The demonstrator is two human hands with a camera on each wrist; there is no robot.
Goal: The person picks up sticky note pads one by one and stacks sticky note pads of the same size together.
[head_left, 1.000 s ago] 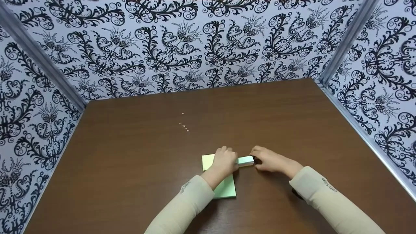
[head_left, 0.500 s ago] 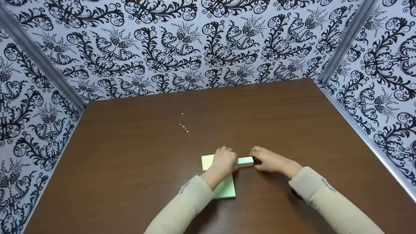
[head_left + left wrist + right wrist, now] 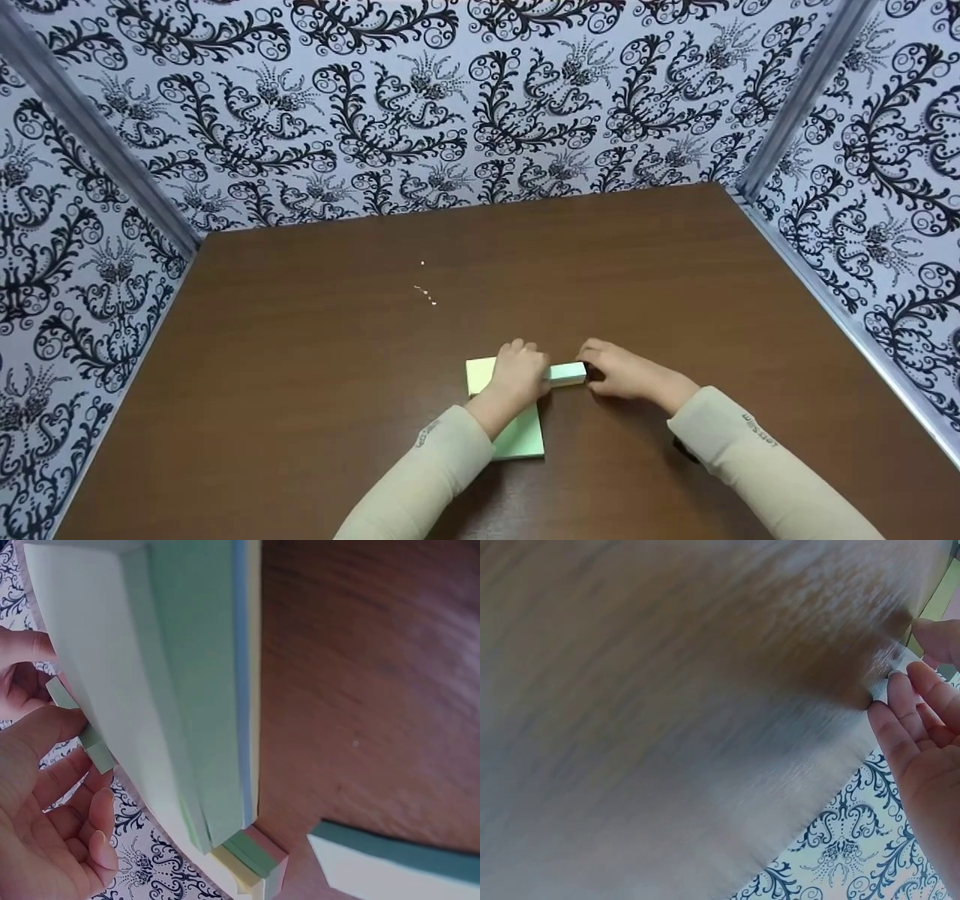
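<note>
In the head view my left hand lies over a yellow and green pile of sticky note pads, partly hiding it. Its fingers grip a narrow pale green sticky note pad, which sticks out to the right. My right hand is at that pad's free end, thumb and fingers curled about it. Close up in the left wrist view, thumb and fingers pinch the small green pad, and the other hand's fingers are at its far end. Right fingertips rest low by the tabletop.
Large stacked pads in white, green, blue and yellow loom in the left wrist view. Beside them are a small multicoloured block and a white-and-teal pad. Patterned walls enclose the brown table; tiny pale specks dot it.
</note>
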